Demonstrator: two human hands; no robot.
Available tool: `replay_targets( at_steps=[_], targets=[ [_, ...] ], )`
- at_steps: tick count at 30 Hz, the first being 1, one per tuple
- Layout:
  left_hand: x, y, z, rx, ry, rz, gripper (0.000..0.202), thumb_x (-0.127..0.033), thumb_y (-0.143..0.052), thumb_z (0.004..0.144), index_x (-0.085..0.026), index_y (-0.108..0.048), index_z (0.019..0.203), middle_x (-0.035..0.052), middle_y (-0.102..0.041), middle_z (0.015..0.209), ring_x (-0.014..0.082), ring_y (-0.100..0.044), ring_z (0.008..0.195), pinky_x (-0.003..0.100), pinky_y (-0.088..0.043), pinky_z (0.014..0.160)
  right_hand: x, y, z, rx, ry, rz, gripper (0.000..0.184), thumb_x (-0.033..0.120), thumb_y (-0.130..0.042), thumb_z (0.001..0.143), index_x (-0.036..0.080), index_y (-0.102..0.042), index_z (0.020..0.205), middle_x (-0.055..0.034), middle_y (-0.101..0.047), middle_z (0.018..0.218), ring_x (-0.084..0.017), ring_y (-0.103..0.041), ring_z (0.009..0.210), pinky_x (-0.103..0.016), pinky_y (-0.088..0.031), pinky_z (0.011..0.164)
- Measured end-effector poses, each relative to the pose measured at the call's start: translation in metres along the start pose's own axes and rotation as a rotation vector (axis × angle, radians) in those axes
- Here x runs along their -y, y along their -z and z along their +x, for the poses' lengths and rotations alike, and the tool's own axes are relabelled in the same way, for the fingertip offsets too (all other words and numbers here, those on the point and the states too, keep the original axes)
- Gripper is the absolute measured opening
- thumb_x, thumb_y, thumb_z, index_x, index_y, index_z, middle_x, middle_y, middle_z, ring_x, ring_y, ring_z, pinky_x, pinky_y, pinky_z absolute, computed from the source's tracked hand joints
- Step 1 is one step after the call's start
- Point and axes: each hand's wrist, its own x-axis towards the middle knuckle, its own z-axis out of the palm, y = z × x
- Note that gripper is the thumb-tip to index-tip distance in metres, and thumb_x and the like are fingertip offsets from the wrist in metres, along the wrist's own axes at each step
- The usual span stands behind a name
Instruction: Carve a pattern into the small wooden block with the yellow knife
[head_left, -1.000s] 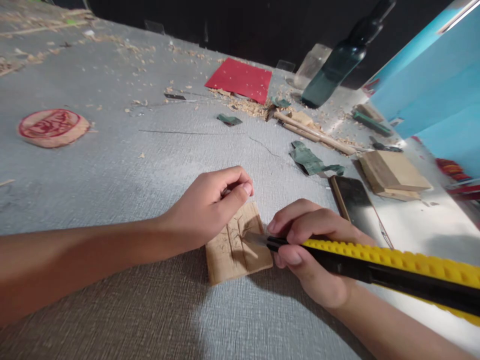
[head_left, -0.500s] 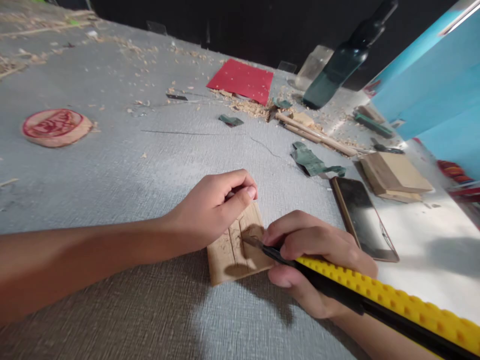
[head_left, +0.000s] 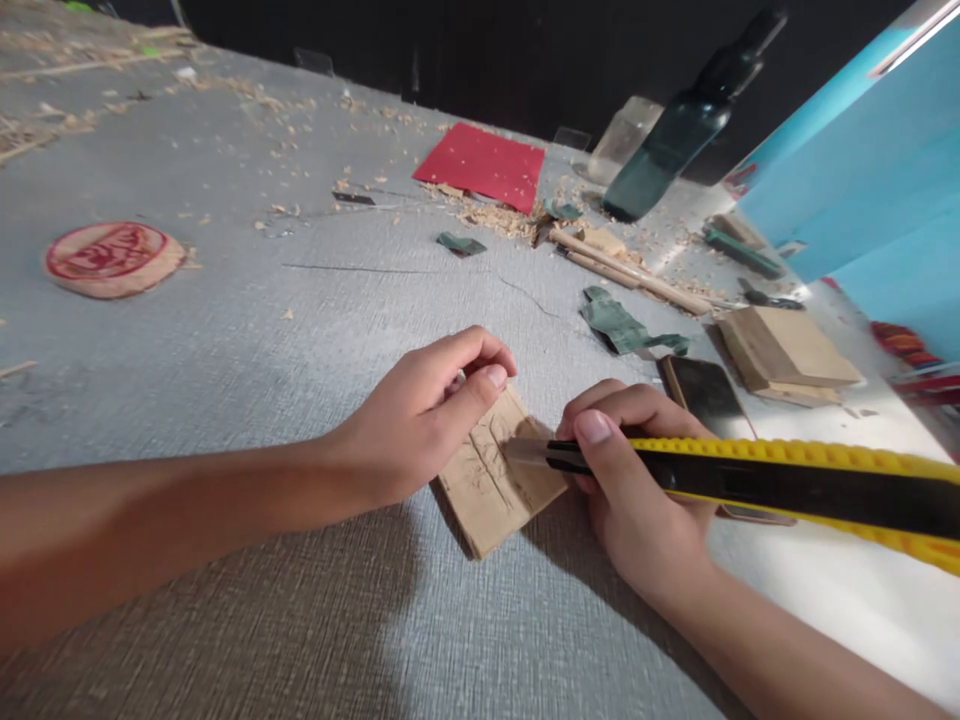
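Observation:
A small flat wooden block (head_left: pixel 480 505) with carved lines on its top lies on the grey table (head_left: pixel 247 620). My left hand (head_left: pixel 435 410) is closed on the block's far left edge, thumb on top and the other fingers partly hidden. In my right hand (head_left: pixel 637 470) is a yellow and black utility knife (head_left: pixel 795 490), gripped near its front end. Its blade reaches over the right part of the block, close to the carved lines; whether the tip touches the wood I cannot tell.
Beyond my right hand lie a phone (head_left: pixel 709 395), stacked wooden blocks (head_left: pixel 787 350) and green sandpaper (head_left: pixel 615 320). Farther back are red paper (head_left: pixel 484 165), wooden sticks (head_left: pixel 637 270), shavings, a dark bottle (head_left: pixel 667 150) and a clear jar (head_left: pixel 622 140). A round carved wood piece (head_left: pixel 112 260) is at left.
The block has turned on the table under my left hand. My right hand has rolled over, bringing its thumb on top, and the knife now lies more level, its blade turned.

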Motion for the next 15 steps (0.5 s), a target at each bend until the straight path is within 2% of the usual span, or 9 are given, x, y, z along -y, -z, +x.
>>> replay_targets(
  at_steps=[5, 10, 15],
  targets=[
    [-0.002, 0.001, 0.002, 0.043, -0.031, 0.121, 0.023, -0.034, -0.046, 0.105, -0.023, -0.065, 0.114, -0.0001, -0.068, 0.110, 0.0149, -0.062, 0.097, 0.031, -0.046, 0.081, 0.002, 0.002, -0.002, 0.077, 0.042, -0.029, 0.017, 0.026, -0.071, 0.094, 0.023, -0.063, 0.079, -0.0030, -0.066, 0.079, -0.015, -0.062, 0.061, -0.029, -0.049, 0.051],
    [-0.004, 0.001, 0.001, 0.080, -0.056, 0.173, 0.026, -0.035, -0.043, 0.107, -0.023, -0.065, 0.113, -0.0009, -0.068, 0.104, 0.0147, -0.061, 0.094, 0.033, -0.046, 0.082, 0.009, 0.006, -0.002, 0.204, 0.164, -0.131, 0.009, 0.022, -0.074, 0.089, 0.023, -0.067, 0.084, -0.0034, -0.070, 0.078, -0.018, -0.068, 0.073, -0.032, -0.056, 0.064],
    [-0.004, -0.001, 0.001, 0.112, -0.183, 0.378, 0.027, -0.034, -0.041, 0.107, -0.020, -0.064, 0.106, 0.0016, -0.067, 0.103, 0.0194, -0.056, 0.100, 0.039, -0.042, 0.088, 0.012, 0.010, -0.004, 0.203, 0.187, -0.101, 0.015, 0.025, -0.072, 0.091, 0.021, -0.065, 0.079, -0.0026, -0.069, 0.072, -0.014, -0.063, 0.059, -0.028, -0.052, 0.053]
  ],
)
